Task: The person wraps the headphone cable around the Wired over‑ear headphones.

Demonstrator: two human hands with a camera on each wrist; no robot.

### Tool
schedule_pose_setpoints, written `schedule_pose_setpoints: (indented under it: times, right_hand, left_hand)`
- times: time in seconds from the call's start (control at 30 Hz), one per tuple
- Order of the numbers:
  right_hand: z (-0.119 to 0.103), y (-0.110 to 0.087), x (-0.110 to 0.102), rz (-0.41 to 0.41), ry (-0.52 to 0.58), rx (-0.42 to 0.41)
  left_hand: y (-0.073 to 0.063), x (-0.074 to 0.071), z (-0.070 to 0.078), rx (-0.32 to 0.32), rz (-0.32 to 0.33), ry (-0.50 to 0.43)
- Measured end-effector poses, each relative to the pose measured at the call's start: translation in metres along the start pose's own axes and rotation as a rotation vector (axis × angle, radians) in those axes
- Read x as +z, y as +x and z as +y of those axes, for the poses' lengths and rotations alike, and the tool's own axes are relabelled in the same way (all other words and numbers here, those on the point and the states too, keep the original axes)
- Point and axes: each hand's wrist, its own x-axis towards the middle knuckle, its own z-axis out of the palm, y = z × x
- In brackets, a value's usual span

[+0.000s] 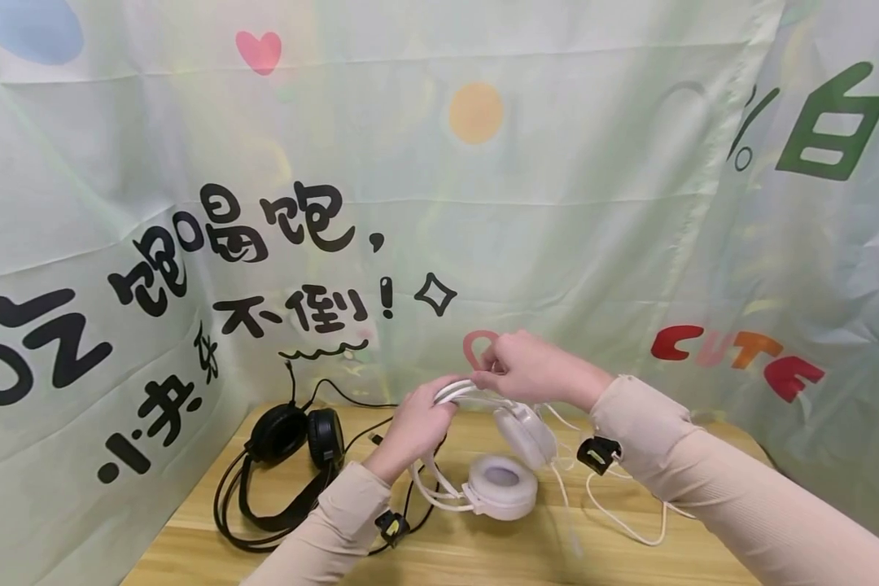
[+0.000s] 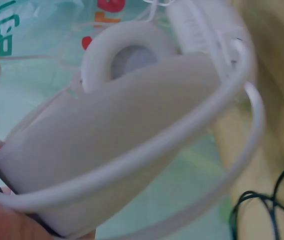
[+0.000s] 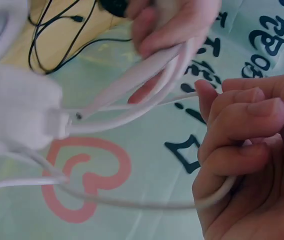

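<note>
A pair of white over-ear headphones (image 1: 504,498) is held up above the wooden table, its two ear cups hanging to the right of and below the headband. My left hand (image 1: 419,425) grips the headband near its top; the wide inner band (image 2: 112,130) and the thin outer tubes show large in the left wrist view. Close beside it, my right hand (image 1: 526,366) is curled round the white cable (image 3: 132,203), which runs from the ear-cup side into its bent fingers (image 3: 242,120). Part of the cable inside the palm is hidden.
Black headphones (image 1: 278,433) with their black cable (image 1: 223,505) lie at the left of the wooden table (image 1: 498,561). Loose white cable (image 1: 662,521) trails over the right side of the table. A printed cloth (image 1: 557,244) hangs behind and around it.
</note>
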Motion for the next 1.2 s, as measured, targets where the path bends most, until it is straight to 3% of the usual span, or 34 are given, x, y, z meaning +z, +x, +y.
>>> schedule_pose_setpoints:
  times: [0.17, 0.47, 0.73, 1.2]
  right_hand:
    - [-0.005, -0.005, 0.002, 0.005, 0.012, -0.039]
    - [0.004, -0.015, 0.001, 0.050, 0.006, -0.079]
    - [0.003, -0.019, 0.004, -0.053, 0.121, -0.028]
    - [0.003, -0.033, 0.003, -0.116, 0.125, -0.030]
  left_hand:
    - [0.002, 0.003, -0.011, -0.057, 0.007, -0.216]
    - [0.007, -0.001, -0.028, -0.216, 0.129, -0.481]
    - [0.007, -0.003, -0.029, -0.226, 0.205, -0.567]
    - [0.010, -0.001, -0.025, -0.230, 0.316, -0.682]
